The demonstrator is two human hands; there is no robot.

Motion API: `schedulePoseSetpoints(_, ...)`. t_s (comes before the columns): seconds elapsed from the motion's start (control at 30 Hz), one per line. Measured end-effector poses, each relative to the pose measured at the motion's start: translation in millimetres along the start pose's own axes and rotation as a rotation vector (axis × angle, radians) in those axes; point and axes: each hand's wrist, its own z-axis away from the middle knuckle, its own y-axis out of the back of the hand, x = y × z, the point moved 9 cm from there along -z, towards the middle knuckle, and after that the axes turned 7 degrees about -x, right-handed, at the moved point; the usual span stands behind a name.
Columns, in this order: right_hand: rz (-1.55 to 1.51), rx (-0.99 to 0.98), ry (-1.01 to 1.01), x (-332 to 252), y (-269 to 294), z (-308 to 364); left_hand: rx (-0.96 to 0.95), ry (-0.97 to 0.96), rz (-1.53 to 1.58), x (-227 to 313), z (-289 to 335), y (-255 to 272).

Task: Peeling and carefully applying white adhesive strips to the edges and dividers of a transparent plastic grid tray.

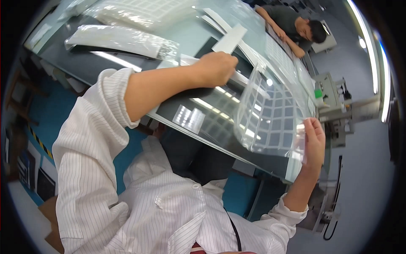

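Note:
My left hand (218,69) is closed in a fist above the glass-topped table, its back toward me. A white flat strip (230,38) shows right beyond its knuckles; the curled fingers hide whatever they hold. Farther right, my right hand (313,137) pinches the edge of a clear plastic sheet (270,116) between thumb and fingers. Pale squares in a grid show through or on this sheet. It bows in a loose curve across the table, its left edge rising toward the left fist without clearly reaching it.
Long white strips (218,20) lie crosswise beyond the left hand. A plastic-wrapped flat bundle (120,41) and a larger wrapped stack (139,12) occupy the left. A small clear gridded piece (189,119) rests near the table's front edge (211,146). Another person (292,29) leans at the far right.

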Motion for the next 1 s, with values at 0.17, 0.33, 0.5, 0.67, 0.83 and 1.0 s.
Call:
schedulePoseSetpoints(0.17, -0.111, 0.021, -0.203, 105, 23, 77, 0.047, -0.05, -0.163, 1, -1, 1)
schedulePoseSetpoints(0.33, 0.007, 0.122, -0.186, 135, 28, 106, 0.144, -0.06, -0.38, -5, -2, 15)
schedulePoseSetpoints(0.5, 0.087, 0.176, -0.135, 129, 29, 109, 0.174, -0.117, -0.518, -11, -6, 35)
schedulePoseSetpoints(0.67, 0.119, 0.209, -0.118, 133, 27, 117, 0.233, 0.075, -0.692, -31, -5, 63)
schedulePoseSetpoints(0.83, 0.154, 0.244, -0.069, 132, 23, 120, 0.227, 0.261, -0.647, -73, 1, 91)
schedulePoseSetpoints(1.0, 0.298, 0.326, 0.021, 120, 19, 114, 0.298, 0.159, -0.456, -75, 1, 98)
